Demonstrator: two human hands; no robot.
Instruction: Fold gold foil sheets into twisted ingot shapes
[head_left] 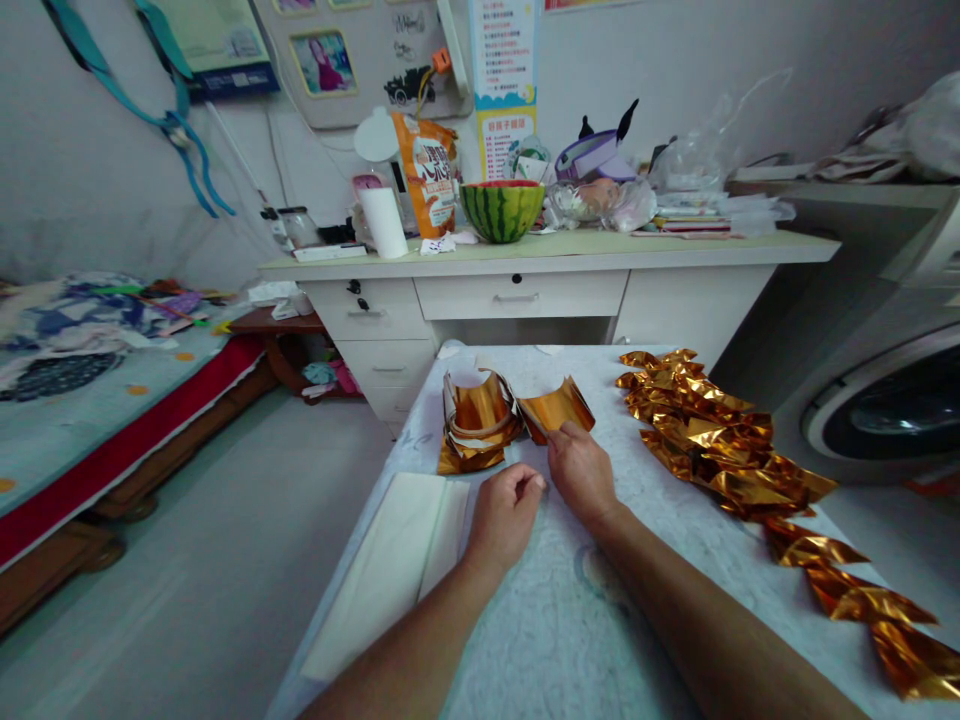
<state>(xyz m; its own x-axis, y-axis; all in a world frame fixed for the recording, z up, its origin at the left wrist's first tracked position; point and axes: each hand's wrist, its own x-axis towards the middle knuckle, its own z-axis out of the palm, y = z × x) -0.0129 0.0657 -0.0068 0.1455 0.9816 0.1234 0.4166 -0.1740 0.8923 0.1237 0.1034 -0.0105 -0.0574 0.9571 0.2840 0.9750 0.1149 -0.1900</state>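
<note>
**Two bare forearms (697, 620) over a cloth-covered table (517, 640), curved gold sheet at the right fingertips**

Right hand (581, 470): fingers clamped on the near edge of the gold sheet (559, 408), which bows upward just beyond them.

Left hand (504, 515): fingers curled together, thumb close to forefinger; no item visible in the grip.

Banded stack of gold sheets (480, 430): ahead of the left fingers, just beside the held sheet; whether the two touch cannot be told.

Hazards, as judged: thin foil may crease or tear if pinched hard; the curl may spring back if the right fingers loosen; the stack's raised strip may snag the sheet's left edge.

White paper (382, 560): left of the left fingers, partly behind the forearm, liable to slide if the arm brushes it.

Twisted gold foil pieces (705, 430): a row right of the right fingers, limiting sideways room; a sweeping elbow may scatter the nearer ones.

Beyond the fingers: a desk (540, 255) bearing a cut watermelon (501, 212), an orange pouch (429, 180) and a white roll (384, 222). Far right: a washing machine (885, 330).
</note>
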